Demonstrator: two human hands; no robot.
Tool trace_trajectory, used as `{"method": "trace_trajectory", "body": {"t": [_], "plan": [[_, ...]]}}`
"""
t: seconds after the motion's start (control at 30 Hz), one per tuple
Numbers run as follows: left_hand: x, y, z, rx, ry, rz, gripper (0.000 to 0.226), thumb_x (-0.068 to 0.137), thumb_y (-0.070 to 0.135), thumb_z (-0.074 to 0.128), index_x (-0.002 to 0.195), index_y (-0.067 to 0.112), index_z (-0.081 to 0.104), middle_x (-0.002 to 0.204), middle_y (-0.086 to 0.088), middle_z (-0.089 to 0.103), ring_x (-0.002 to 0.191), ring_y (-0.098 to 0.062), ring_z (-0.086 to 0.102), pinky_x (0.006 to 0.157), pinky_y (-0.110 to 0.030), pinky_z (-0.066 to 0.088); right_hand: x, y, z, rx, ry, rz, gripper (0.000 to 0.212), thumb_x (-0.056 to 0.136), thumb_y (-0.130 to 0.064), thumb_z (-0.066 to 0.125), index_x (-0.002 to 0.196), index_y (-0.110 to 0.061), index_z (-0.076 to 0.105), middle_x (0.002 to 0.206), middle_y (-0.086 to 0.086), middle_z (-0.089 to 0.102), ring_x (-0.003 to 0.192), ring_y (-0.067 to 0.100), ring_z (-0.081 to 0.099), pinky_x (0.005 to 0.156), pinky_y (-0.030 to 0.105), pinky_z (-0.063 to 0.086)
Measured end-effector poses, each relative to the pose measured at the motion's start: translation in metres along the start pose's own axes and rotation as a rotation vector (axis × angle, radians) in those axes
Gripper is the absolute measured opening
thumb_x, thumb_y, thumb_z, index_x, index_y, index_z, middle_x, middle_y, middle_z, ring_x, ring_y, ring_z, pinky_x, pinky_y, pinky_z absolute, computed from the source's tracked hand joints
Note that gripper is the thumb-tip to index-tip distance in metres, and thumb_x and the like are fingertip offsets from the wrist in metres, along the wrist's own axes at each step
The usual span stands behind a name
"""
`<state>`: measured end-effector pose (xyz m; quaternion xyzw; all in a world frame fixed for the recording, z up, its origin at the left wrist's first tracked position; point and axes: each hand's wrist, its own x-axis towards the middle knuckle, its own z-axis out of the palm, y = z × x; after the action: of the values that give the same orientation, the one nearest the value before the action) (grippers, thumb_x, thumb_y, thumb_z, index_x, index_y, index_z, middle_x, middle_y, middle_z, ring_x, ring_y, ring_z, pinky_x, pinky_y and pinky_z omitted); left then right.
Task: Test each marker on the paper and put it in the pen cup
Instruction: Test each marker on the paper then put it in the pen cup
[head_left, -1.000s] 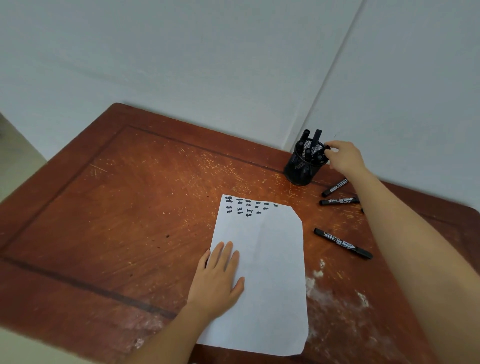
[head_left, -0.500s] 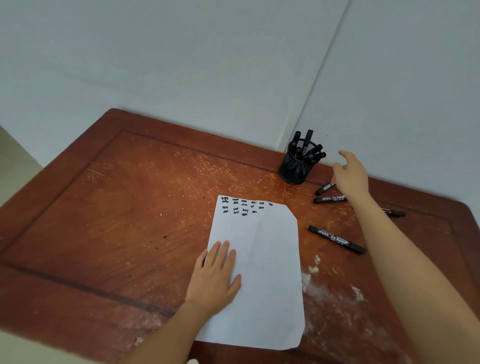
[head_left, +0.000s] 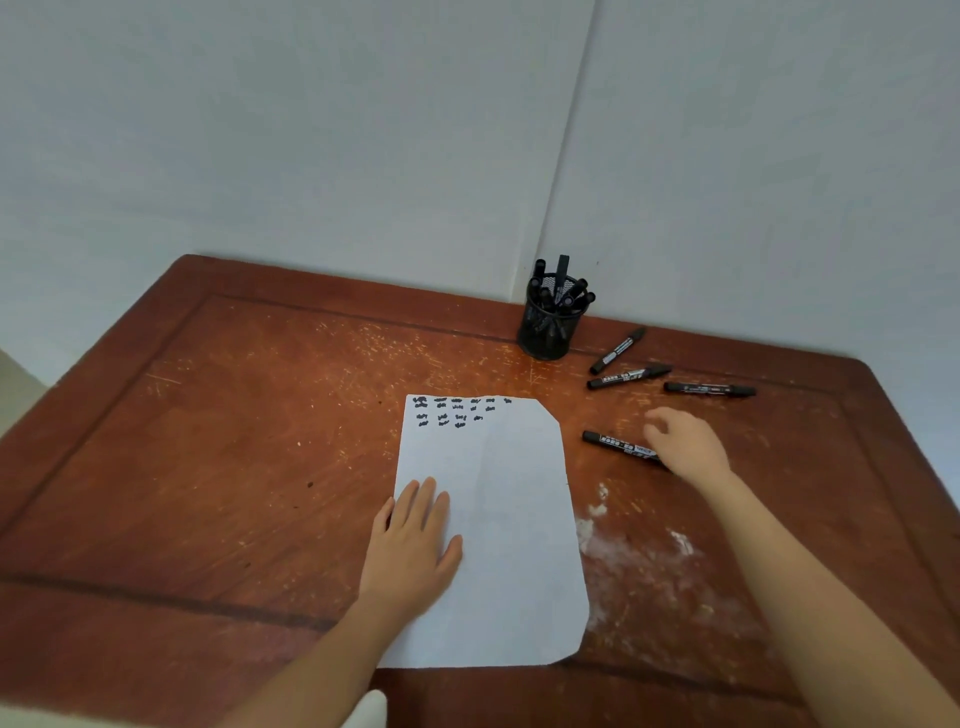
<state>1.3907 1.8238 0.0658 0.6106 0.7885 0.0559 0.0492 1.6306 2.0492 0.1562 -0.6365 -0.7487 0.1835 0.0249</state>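
A worn reddish-brown desk (head_left: 218, 447), scratched across its top and smeared with whitish residue (head_left: 631, 545) at the near right, is seen from above, set into a corner of pale walls. A white sheet of paper (head_left: 509, 525) is laid near the middle of the desk, and two short rows of black test marks (head_left: 454, 410) are seen along its far edge. The paper is pressed down at its near left part by the left hand (head_left: 410, 551), which is laid flat with the fingers spread and nothing grasped. A black mesh pen cup (head_left: 550, 327) is stood at the far side of the desk, close to the wall corner, and several black markers are held upright inside it. Four loose black markers are laid on the desk to the right of the paper: two slanted ones (head_left: 618, 351) (head_left: 628, 376) just right of the cup, one (head_left: 709, 388) further right, and the nearest marker (head_left: 615, 443) just beside the paper's right edge. The right hand (head_left: 685, 444) is placed over the right end of that nearest marker, with the fingers curled loosely and parted; whether a grip is closed on the marker cannot be told, since that end is hidden beneath the hand.
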Motion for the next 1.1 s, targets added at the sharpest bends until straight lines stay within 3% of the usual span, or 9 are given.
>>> {"method": "trace_trajectory", "body": {"t": [0.07,0.13,0.27,0.33,0.77,0.97,1.1], "plan": [[-0.001,0.0,0.0,0.001,0.009,0.0,0.053,0.081,0.045,0.036,0.114,0.016,0.065,0.126,-0.006,0.061,0.117,-0.025,0.057,0.1,-0.036,0.028,-0.004,0.004,0.004,-0.058,-0.026,-0.018,0.041,0.095,-0.023,0.042,0.135,-0.016,0.046,0.135,0.01,0.052,0.123,0.029,0.047,0.096,0.038,0.043],[-0.002,0.0,-0.001,0.008,0.02,-0.005,0.052,0.081,0.044,0.036,0.113,0.016,0.066,0.125,-0.006,0.061,0.116,-0.025,0.058,0.098,-0.035,0.026,-0.01,0.007,0.007,-0.134,-0.066,-0.03,0.046,0.096,-0.024,0.04,0.142,-0.018,0.035,0.141,0.011,0.044,0.128,0.03,0.041,0.101,0.04,0.039],[-0.001,0.002,-0.002,-0.001,0.036,0.0,0.052,0.081,0.043,0.036,0.111,0.015,0.067,0.122,-0.007,0.063,0.113,-0.025,0.06,0.091,-0.041,0.049,-0.019,0.016,0.017,-0.238,-0.167,0.023,0.054,0.097,-0.029,0.036,0.147,-0.024,0.018,0.15,0.01,0.031,0.134,0.031,0.033,0.105,0.045,0.031],[-0.001,0.002,-0.002,-0.002,0.032,0.0,0.052,0.081,0.043,0.036,0.111,0.014,0.067,0.122,-0.007,0.063,0.113,-0.026,0.06,0.088,-0.044,0.049,-0.022,0.02,0.021,-0.267,-0.193,0.055,0.054,0.097,-0.03,0.035,0.147,-0.025,0.016,0.149,0.011,0.031,0.133,0.031,0.033,0.105,0.046,0.03],[-0.002,0.001,-0.005,0.013,-0.052,-0.008,0.052,0.083,0.043,0.035,0.113,0.014,0.067,0.123,-0.007,0.063,0.114,-0.026,0.06,0.09,-0.043,0.047,-0.026,0.025,0.03,-0.387,0.011,0.001,0.034,0.094,-0.027,0.044,0.127,-0.018,0.046,0.127,0.009,0.049,0.12,0.027,0.043,0.096,0.038,0.038],[-0.002,0.001,-0.003,-0.021,-0.067,-0.013,0.055,0.087,0.044,0.03,0.121,0.013,0.062,0.131,-0.009,0.057,0.122,-0.029,0.053,0.099,-0.044,0.033,-0.027,0.021,0.034,-0.334,0.031,0.025,0.027,0.092,-0.024,0.048,0.117,-0.014,0.051,0.122,0.007,0.055,0.117,0.027,0.045,0.093,0.036,0.04],[-0.003,0.002,-0.004,-0.057,-0.069,-0.021,0.065,0.088,0.048,0.018,0.134,0.014,0.05,0.144,-0.007,0.042,0.136,-0.027,0.036,0.108,-0.04,0.018,-0.029,0.017,0.036,-0.285,-0.023,0.037,0.031,0.092,-0.02,0.047,0.123,-0.014,0.048,0.125,0.009,0.051,0.118,0.028,0.044,0.092,0.036,0.043]]}}
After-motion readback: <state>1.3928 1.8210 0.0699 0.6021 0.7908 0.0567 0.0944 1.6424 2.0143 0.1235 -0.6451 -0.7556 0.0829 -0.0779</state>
